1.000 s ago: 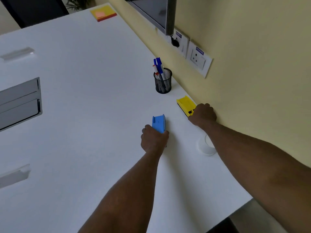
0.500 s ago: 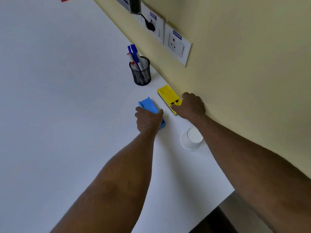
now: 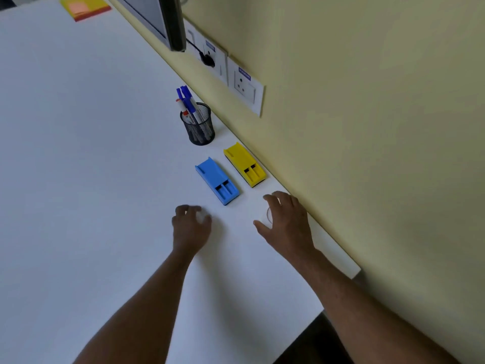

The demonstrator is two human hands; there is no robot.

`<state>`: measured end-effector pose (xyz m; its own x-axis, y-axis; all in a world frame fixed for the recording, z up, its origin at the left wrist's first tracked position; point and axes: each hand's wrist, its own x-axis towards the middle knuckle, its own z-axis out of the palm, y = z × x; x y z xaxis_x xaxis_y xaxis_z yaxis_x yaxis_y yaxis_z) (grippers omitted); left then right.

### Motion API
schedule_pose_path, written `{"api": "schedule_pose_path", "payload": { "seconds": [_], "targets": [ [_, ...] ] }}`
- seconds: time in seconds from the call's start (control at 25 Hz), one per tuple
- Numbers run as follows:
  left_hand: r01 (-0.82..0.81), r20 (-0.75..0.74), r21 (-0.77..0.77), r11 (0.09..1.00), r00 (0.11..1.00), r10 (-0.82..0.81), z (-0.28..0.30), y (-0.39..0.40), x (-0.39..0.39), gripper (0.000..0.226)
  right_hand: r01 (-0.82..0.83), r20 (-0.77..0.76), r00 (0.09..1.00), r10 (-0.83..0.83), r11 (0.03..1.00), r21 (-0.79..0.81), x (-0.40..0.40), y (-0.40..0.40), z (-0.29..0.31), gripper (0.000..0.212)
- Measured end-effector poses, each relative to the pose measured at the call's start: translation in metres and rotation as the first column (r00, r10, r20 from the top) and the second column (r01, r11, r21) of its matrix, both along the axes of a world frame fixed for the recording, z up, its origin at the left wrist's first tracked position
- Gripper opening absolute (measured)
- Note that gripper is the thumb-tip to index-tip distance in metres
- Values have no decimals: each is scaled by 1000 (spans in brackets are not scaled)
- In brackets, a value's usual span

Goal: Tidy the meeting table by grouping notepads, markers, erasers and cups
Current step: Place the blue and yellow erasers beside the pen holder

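2 slab-shaped erasers side by side, round mesh cup

**Erasers paired by the wall**

Blue eraser and yellow eraser flat on white table, side by side, parallel, apart. Markers upright in black mesh cup just beyond. Notepad stack at far edge. White cup mostly hidden under right hand.
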<state>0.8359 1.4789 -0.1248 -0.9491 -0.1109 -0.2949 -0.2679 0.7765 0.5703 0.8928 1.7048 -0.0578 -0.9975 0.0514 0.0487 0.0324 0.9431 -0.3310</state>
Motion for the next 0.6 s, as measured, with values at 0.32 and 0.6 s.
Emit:
{"api": "schedule_pose_path", "payload": {
  "seconds": [0.32,0.6],
  "targets": [
    [258,108,-279,925,965,-237,-3,-34,92,67,37,212,977,-40,999,16,8,6,-2,63],
    [266,232,-281,922,951,-203,22,-36,150,66,90,208,975,-71,993,-80,24,17,5,54]
  ]
}}
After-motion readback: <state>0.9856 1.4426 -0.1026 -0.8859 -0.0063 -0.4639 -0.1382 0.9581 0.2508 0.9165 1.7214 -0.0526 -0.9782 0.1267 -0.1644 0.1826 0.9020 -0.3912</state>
